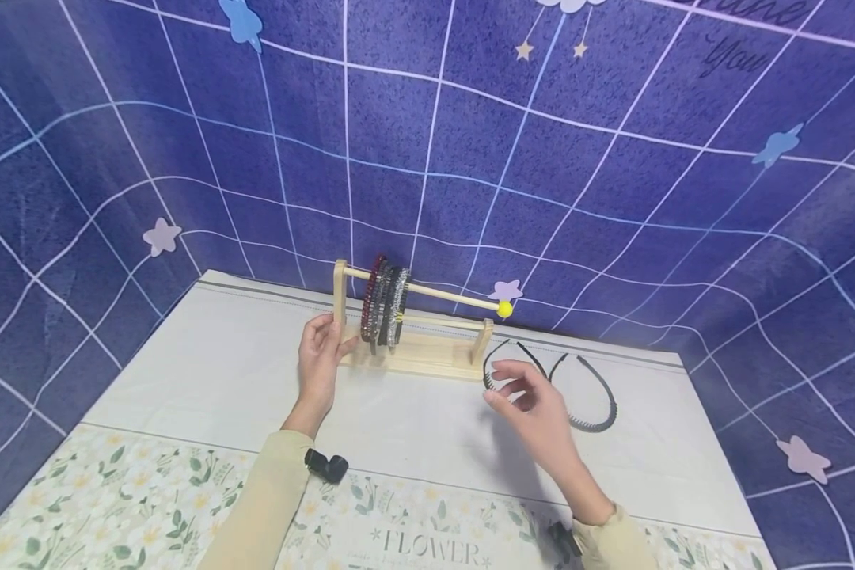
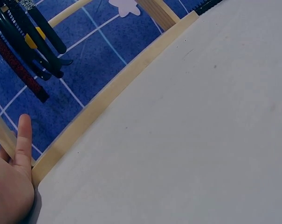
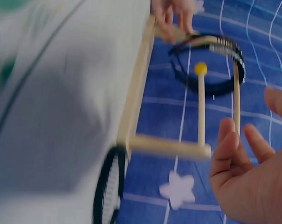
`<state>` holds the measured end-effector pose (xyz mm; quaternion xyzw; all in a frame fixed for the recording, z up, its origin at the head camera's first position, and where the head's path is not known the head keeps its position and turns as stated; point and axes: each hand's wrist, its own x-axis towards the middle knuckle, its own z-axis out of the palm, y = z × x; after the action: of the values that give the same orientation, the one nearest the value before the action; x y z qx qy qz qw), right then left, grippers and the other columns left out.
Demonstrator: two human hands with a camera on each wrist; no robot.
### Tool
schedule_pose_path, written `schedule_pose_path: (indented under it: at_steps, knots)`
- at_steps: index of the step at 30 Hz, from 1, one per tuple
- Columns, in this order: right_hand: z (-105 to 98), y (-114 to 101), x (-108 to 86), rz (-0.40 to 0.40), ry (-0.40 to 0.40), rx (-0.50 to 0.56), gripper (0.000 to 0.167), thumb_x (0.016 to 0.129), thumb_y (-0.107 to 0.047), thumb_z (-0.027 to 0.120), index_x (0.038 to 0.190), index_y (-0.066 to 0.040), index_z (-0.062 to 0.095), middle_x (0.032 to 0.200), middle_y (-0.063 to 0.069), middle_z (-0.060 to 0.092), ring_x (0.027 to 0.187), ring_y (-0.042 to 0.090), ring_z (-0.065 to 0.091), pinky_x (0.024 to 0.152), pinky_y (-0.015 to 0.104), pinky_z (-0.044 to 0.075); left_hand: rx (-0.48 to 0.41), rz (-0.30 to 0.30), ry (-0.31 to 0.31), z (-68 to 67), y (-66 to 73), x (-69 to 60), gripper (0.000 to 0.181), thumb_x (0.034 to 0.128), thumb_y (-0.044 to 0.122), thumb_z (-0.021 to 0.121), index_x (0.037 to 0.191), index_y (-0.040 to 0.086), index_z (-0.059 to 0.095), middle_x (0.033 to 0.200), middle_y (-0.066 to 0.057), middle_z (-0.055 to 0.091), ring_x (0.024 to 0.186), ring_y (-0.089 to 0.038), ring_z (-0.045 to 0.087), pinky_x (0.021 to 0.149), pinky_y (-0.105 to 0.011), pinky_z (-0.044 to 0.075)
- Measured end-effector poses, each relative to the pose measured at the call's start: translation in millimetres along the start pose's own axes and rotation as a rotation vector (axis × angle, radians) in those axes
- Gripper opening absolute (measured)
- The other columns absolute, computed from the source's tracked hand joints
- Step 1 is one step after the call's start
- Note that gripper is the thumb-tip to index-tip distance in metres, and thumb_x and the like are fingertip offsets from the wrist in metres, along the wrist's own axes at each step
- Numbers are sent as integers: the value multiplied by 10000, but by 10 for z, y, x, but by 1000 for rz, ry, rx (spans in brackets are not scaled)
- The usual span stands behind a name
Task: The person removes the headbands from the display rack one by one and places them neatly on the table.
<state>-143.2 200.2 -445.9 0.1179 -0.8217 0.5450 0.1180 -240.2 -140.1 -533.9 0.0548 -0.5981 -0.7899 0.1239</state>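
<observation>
A wooden stand (image 1: 435,358) with two rods sits at the back of the table. Several headbands (image 1: 385,305), dark red, black and silvery, hang together toward the left of the upper rod, which ends in a yellow ball (image 1: 505,309). My left hand (image 1: 318,352) holds the foot of the left upright between thumb and fingers; the left wrist view shows the thumb along it. My right hand (image 1: 530,404) hovers with loosely bent fingers and holds nothing. Below it lie two black headbands, one toothed headband (image 1: 598,428) to its right and another headband (image 3: 103,191) by the stand's right end.
A white cloth (image 1: 413,419) covers the table, with a floral strip (image 1: 370,507) along the front. Behind hangs a blue curtain (image 1: 399,119) with a pale grid and stars, close against the table's back edge.
</observation>
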Motion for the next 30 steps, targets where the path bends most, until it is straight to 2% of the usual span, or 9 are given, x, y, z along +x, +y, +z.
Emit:
schedule_pose_path:
  at_steps: [3,9,15,19,24,30]
  knots:
    - [169,-37,26,69,1,93,388,945,-30,876,1307,-29,736,1149,166,760,877,101,688,673,150,559,5,-1,-3,-4,1,1,399,1179,405,540,1476,149,467,1417,-43,535,1284,-351,660,1145,-291,634]
    - [437,-125,56,120,-17,247,393,948,20,838,1318,1,710,1154,219,728,854,150,690,680,151,554,-27,6,8,2,0,-5,379,1182,355,564,1464,113,490,1421,-89,542,1221,-249,681,1142,-307,640]
    - [649,-266,136,139,-30,313,374,961,-18,834,1317,-17,718,1163,225,721,803,127,716,717,209,645,-51,19,12,4,-9,4,328,1188,306,559,1442,110,495,1390,-97,551,1132,-220,718,1133,-329,650]
    - [768,-365,203,177,-22,362,360,976,-18,822,1319,-12,714,1153,197,724,756,111,710,705,214,650,-38,10,9,2,-11,-2,349,1189,319,550,1456,104,485,1403,-93,546,1168,-250,716,1147,-324,640]
    - [898,-430,310,220,-10,431,360,987,-14,805,1334,-9,709,1125,118,729,732,106,704,608,147,547,-31,12,5,-6,-28,2,361,1179,361,566,1449,132,495,1413,-81,548,1231,-306,687,1138,-307,642]
    - [1030,-478,410,261,24,477,352,995,-35,802,1334,-23,709,1085,43,731,711,101,711,517,122,438,-46,22,2,-10,-40,14,308,1174,364,580,1407,176,509,1420,-81,552,1265,-306,652,1127,-302,648]
